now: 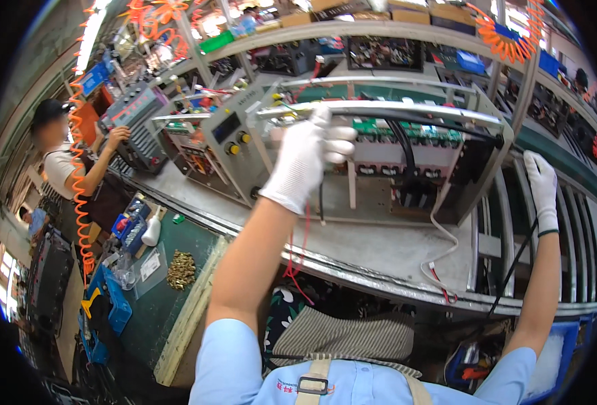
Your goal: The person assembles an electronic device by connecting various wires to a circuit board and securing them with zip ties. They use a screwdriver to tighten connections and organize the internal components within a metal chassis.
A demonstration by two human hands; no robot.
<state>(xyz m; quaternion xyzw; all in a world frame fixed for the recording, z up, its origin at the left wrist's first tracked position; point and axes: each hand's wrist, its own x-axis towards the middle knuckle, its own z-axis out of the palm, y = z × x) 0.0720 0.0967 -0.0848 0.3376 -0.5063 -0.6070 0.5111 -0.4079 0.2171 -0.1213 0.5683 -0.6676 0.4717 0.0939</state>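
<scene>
My left hand (305, 156), in a white knitted glove, is closed at the front top rail (379, 108) of an open metal machine frame (352, 214). A black cable (433, 121) runs from its fingers along the rail to the right end panel (485, 177); a short black length hangs below the hand. Beyond that panel, my gloved right hand (543, 190) is closed with its back toward me. Black cable trails from its palm side down past the bench edge; the grip itself is partly hidden. Green circuit boards (413, 132) sit inside the frame.
Roller bars (577, 236) lie at the right. A white wire (455, 241) and red wires (298, 270) hang near the bench edge. Brass fittings (182, 270) and a blue bin (113, 304) are at lower left. A co-worker (69, 162) handles another unit at far left.
</scene>
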